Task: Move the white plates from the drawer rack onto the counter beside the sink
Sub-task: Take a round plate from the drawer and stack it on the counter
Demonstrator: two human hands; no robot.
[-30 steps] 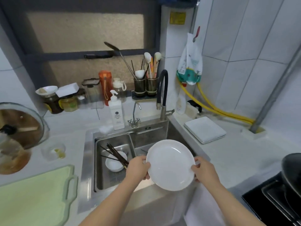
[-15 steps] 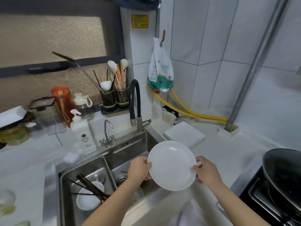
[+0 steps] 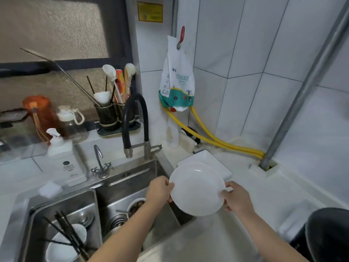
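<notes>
**Two hands carried one round plate toward the stack by the sink**

Both hands held the round white plate (image 3: 197, 188) by opposite edges. The left hand (image 3: 158, 190) curled over the rim on the sink side, thumb on top; the right hand (image 3: 236, 200) pinched the far rim the same way. That two-sided grip looked meant to keep the plate level and steady on a smooth rim.

The plate hung in the air, tilted slightly toward the camera, over the right edge of the sink (image 3: 132, 178) and the near part of the counter (image 3: 264, 195). Just behind it, partly hidden by its upper rim, lay the square white plates (image 3: 213, 161), stacked flat on the counter close to the wall, where they were clear of the basin. Whether the round plate touched them could not be told.

The likely aim was to set it on or beside that stack. The drawer rack was out of view.
</notes>
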